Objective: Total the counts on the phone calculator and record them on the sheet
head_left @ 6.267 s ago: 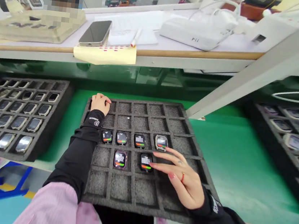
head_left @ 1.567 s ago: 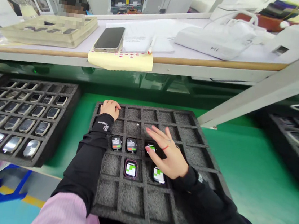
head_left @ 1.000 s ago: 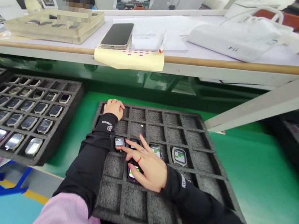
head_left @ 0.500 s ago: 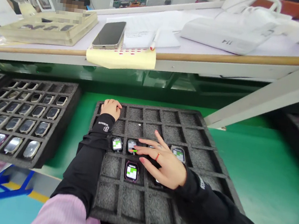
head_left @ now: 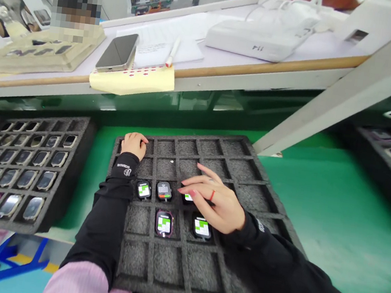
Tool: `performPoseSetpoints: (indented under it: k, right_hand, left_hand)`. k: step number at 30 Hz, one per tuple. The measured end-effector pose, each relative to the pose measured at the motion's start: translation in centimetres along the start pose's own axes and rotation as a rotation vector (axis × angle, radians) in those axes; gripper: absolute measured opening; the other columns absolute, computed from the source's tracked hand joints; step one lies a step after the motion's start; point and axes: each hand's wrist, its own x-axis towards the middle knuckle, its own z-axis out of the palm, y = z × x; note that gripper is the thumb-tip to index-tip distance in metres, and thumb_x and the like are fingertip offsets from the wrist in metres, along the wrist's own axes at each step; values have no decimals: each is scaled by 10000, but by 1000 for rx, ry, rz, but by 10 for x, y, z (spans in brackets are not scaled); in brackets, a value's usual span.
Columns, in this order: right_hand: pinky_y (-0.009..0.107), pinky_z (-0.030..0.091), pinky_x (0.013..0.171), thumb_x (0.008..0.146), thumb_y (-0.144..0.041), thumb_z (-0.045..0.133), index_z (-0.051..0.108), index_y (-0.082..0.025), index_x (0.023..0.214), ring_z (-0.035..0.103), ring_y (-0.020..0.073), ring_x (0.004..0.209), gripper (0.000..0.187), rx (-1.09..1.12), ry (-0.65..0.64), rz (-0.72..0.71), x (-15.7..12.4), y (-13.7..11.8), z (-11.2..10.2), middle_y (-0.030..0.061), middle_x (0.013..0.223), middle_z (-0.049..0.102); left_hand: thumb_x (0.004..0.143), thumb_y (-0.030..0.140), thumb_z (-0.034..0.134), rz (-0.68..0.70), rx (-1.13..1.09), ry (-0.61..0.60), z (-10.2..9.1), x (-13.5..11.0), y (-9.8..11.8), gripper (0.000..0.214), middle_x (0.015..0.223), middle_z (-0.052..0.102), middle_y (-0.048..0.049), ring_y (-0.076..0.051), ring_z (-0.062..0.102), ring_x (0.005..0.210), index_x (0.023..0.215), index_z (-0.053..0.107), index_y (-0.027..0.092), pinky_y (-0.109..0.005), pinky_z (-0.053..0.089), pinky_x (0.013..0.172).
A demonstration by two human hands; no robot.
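A dark grey foam tray (head_left: pixel 168 288) with square pockets lies in front of me. My left hand (head_left: pixel 134 145) rests at its far left corner, fingers curled over the rim. My right hand (head_left: pixel 215 201), fingers spread, is over a lit smartwatch (head_left: pixel 188 196) that it partly covers; whether a fingertip touches the screen I cannot tell. To its left sit a watch with a grey keypad-like screen (head_left: pixel 164 191) and a black watch with a green-and-white screen (head_left: pixel 144 189). Nearer me are a purple-rimmed watch (head_left: pixel 163 223) and another black watch (head_left: pixel 202 226), both lit.
Another foam tray (head_left: pixel 67 169), filled with several dark-screened watches, stands at left. Behind is a raised shelf (head_left: pixel 226 68) carrying a phone (head_left: pixel 118 51), a pen (head_left: pixel 173 52) and a white power strip (head_left: pixel 247 41). A slanted white post (head_left: pixel 303 107) rises beyond the tray's right corner. A person sits beyond the shelf.
My right hand has shifted off the keypad-screen watch, toward the watch to its right. The lower black watch now shows fully. My left hand stays on the tray corner; the view has swung slightly right.
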Motion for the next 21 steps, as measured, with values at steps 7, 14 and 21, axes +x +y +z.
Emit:
performPoseSetpoints:
  k: [7, 14, 21]
  right_hand:
    - [428, 432, 989, 952, -342, 416, 696, -229, 688, 664, 142, 653, 402, 268, 171, 254, 5, -1, -13, 4, 670, 717]
    - [415, 461, 917, 881, -497, 515, 677, -209, 545, 623, 166, 595, 471, 542, 351, 520, 8, -1, -21, 26, 536, 668]
    - [310, 491, 627, 746, -485, 646, 539, -199, 403, 513, 129, 457, 459, 1026, 516, 796, 14, 21, -31, -9, 352, 439]
  left_hand:
    - [822, 158, 508, 25, 10, 24, 1, 3, -3, 157, 1072, 634, -8, -227, 457, 1160, 833, 618, 270, -388, 386, 964]
    - [817, 162, 510, 34, 15, 35, 1, 3, -4, 155, 1063, 642, -7, -244, 462, 1150, 830, 623, 268, -400, 386, 965]
    - [809, 157, 513, 39, 16, 38, 3, 5, -5, 158, 1060, 641, -7, -242, 463, 1155, 830, 619, 272, -400, 391, 963]
